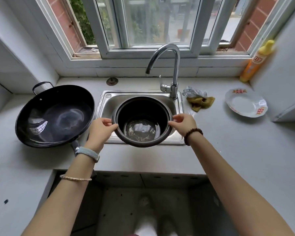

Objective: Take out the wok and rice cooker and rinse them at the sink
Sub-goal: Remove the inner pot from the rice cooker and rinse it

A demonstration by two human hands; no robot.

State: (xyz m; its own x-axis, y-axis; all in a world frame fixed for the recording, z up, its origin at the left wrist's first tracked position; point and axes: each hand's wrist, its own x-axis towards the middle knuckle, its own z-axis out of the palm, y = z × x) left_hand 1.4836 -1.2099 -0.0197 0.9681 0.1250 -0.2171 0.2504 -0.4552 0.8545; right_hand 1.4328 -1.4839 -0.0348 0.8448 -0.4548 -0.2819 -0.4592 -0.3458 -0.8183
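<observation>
Bottle (255, 63), yellow cap, orange body, standing at the far right end of the counter (211, 142): one red mark with a pale outline on the upper body, running along the bottle's length. It consists of two Chinese characters, likely 立白; edges are blurred, so the reading is not certain. Plate (245, 106), white, on the counter to the right of the sink (107, 99): two red-and-orange printed emblems on the rim, one at the far left edge, one at the near right edge. Each is squarish and symmetrical, in the form of a Chinese character; strokes too blurred to read. Both emblems look alike.
</observation>
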